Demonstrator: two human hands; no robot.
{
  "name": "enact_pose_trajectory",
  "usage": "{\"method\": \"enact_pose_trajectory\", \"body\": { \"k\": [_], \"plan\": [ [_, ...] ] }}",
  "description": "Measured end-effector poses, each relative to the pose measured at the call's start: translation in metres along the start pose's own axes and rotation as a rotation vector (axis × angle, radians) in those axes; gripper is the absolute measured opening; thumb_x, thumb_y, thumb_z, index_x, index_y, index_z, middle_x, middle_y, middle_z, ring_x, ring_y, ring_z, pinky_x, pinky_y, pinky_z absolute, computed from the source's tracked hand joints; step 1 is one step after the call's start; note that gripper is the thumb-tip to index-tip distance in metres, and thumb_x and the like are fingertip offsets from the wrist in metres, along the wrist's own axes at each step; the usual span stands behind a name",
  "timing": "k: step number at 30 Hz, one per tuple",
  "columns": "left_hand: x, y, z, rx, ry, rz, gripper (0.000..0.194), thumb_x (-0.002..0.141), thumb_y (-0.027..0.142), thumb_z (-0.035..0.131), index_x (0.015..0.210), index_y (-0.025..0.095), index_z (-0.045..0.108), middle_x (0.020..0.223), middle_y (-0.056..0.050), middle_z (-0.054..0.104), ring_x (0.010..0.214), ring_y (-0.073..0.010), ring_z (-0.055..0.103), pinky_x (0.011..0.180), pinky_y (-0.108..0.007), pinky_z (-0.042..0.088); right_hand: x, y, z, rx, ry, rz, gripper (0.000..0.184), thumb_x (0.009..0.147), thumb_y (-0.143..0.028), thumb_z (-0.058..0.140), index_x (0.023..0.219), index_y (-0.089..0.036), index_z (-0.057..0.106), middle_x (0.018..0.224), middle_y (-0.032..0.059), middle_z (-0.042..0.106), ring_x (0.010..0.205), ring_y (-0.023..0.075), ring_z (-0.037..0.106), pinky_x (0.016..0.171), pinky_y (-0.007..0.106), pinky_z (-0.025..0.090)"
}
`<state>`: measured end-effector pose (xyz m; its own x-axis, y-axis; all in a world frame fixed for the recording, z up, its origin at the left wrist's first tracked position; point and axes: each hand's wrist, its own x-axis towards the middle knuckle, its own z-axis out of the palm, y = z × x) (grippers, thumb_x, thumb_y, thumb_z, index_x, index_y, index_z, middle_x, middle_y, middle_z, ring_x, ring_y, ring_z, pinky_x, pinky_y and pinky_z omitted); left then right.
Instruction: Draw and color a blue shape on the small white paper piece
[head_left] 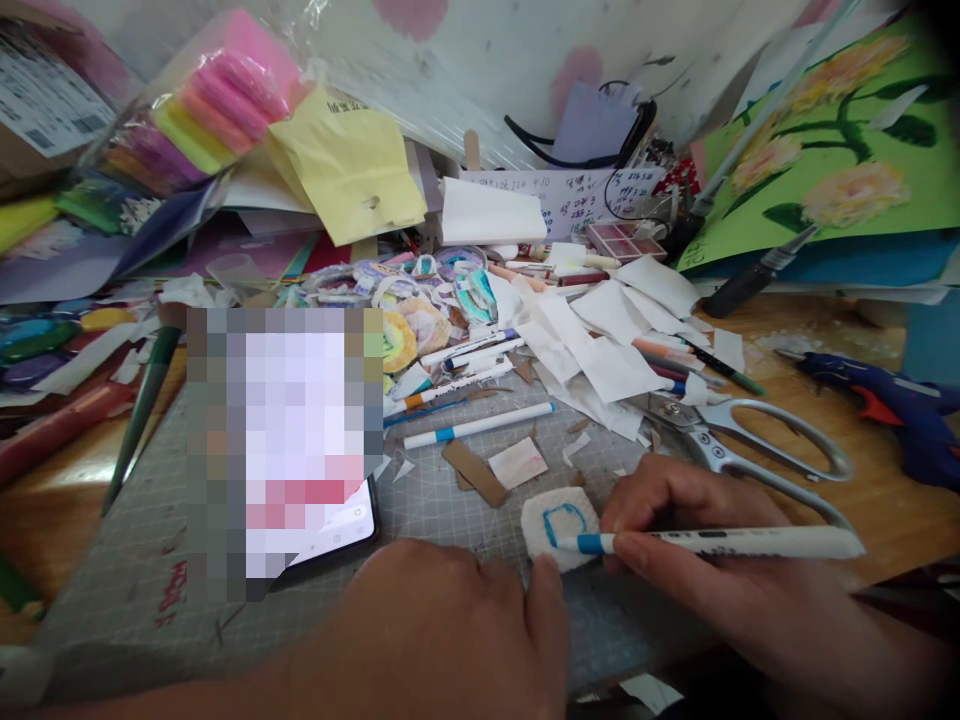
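the right hand point(697, 525) grasps the marker point(795, 541) near its tip; light strokes should suit the textured white piece point(535, 520), left hand point(450, 620) steadying its near edge, that grip's closure unclear.

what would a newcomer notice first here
Probably the blue-banded marker in the right hand, its tip at a blue outline on a small white piece, which the left hand touches. Then the big silver-handled scissors to the right, and the phone on the left, its screen mostly pixelated.
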<state>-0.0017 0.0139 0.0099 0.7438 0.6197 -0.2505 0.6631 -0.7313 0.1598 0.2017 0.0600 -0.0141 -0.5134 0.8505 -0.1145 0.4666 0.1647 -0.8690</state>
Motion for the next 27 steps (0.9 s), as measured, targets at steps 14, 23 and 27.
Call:
{"method": "enact_pose_trajectory", "body": {
  "k": [14, 23, 27],
  "plan": [
    [-0.001, -0.001, 0.007, 0.047, 0.066, -0.024, 0.023, 0.079, 0.014, 0.055, 0.102, 0.013, 0.059, 0.064, -0.006, 0.069, 0.042, -0.0226, 0.061, 0.034, -0.027, 0.042, 0.0, 0.001, -0.002, 0.006, 0.019, -0.002, 0.013, 0.081, -0.024, 0.056, 0.068, -0.022, 0.056, 0.061, -0.0011, 0.06, 0.056, 0.0139, 0.054, 0.048, 0.022, 0.042],
    [-0.005, 0.001, 0.013, 0.101, 0.11, -0.035, 0.028, 0.08, 0.012, 0.051, 0.107, 0.013, 0.058, 0.066, -0.006, 0.07, 0.045, -0.0235, 0.061, 0.036, -0.029, 0.042, -0.001, 0.003, -0.006, 0.068, 0.084, 0.038, 0.016, 0.079, -0.024, 0.057, 0.063, -0.021, 0.055, 0.057, -0.0015, 0.059, 0.053, 0.0139, 0.052, 0.047, 0.023, 0.04],
    [-0.005, 0.0, 0.015, 0.097, 0.121, -0.044, 0.027, 0.08, 0.012, 0.051, 0.105, 0.014, 0.059, 0.067, -0.005, 0.07, 0.047, -0.0208, 0.062, 0.039, -0.025, 0.041, -0.001, 0.007, -0.008, 0.085, 0.091, 0.064, 0.018, 0.081, -0.023, 0.056, 0.063, -0.022, 0.054, 0.056, -0.0019, 0.057, 0.053, 0.0141, 0.05, 0.048, 0.024, 0.037]
  ]
}}
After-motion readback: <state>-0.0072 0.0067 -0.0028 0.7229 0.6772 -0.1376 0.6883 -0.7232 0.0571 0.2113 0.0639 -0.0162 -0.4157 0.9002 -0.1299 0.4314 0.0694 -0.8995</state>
